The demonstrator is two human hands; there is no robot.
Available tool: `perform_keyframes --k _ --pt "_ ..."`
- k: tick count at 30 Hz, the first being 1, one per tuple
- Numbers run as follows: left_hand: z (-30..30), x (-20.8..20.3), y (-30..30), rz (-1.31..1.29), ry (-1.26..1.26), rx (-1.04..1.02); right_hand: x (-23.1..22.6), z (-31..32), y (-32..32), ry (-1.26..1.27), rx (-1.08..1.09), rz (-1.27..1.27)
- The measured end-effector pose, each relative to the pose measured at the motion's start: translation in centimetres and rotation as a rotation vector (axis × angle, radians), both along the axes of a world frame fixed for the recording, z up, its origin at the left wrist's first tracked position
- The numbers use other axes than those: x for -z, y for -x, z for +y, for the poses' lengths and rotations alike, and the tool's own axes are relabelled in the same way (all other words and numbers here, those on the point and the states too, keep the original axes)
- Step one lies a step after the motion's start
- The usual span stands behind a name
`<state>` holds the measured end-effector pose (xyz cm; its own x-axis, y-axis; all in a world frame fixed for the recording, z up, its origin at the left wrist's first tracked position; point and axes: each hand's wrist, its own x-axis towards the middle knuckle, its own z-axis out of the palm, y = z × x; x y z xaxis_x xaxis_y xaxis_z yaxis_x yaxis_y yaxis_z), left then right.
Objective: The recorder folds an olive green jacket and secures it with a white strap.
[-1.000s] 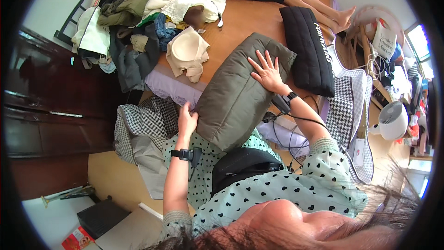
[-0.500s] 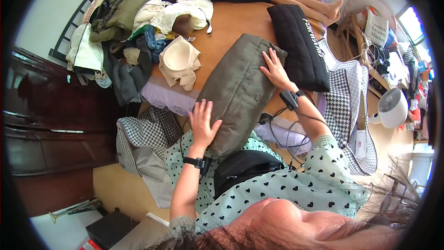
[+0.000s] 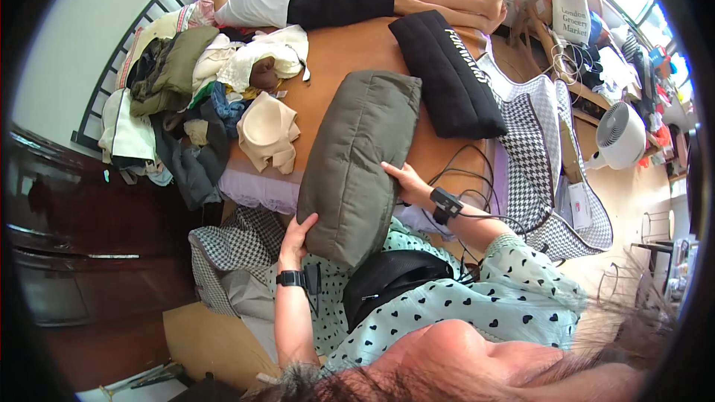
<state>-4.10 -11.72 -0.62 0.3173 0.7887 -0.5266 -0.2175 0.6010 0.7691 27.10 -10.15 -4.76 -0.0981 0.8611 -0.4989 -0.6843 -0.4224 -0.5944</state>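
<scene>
Hands [image 3: 293,238] [image 3: 411,184] holding olive bundle [image 3: 354,167], underside hidden

We have bare bed [image 3: 339,52] beyond the olive bundle [image 3: 357,156], up to the lying person [image 3: 342,1]. On the left, a strip of bed lets us pass between bundle and bra [image 3: 268,132]; farther over, the clothes [image 3: 175,71] block us. On the right, the black bundle [image 3: 447,82] leaves only a wedge, opening toward our right hand [image 3: 408,184], near which cables [image 3: 490,171] loop. Nearest us, the waist bag [image 3: 398,283] crowds the olive bundle's end.
</scene>
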Motion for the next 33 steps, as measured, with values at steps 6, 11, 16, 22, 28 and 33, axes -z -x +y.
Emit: perform_keyframes --k 6,11,16,22,28,33 --pt "0.1 -4.2 -3.4 -0.073 -0.241 -0.116 -5.0 2.6 -0.3 -0.190 0.048 -0.091" --pt "3.4 -10.3 -9.7 -0.130 -0.435 -0.062 -12.4 6.2 -5.5 -0.348 0.121 -0.247" --pt "7.1 -13.4 -19.9 -0.113 -0.701 -0.102 -15.8 10.9 -15.8 -0.360 0.172 -0.270" --pt "8.6 -8.1 -31.4 0.016 -0.459 0.208 -11.2 13.7 -30.3 -0.386 0.046 -0.958" --pt "9.1 -1.1 -32.8 0.000 -0.291 0.376 -10.0 8.4 -27.6 -0.448 0.103 -1.749" --pt "8.6 -3.7 -32.7 -0.071 -0.316 0.544 -17.2 7.8 -21.2 -0.605 0.029 -2.027"
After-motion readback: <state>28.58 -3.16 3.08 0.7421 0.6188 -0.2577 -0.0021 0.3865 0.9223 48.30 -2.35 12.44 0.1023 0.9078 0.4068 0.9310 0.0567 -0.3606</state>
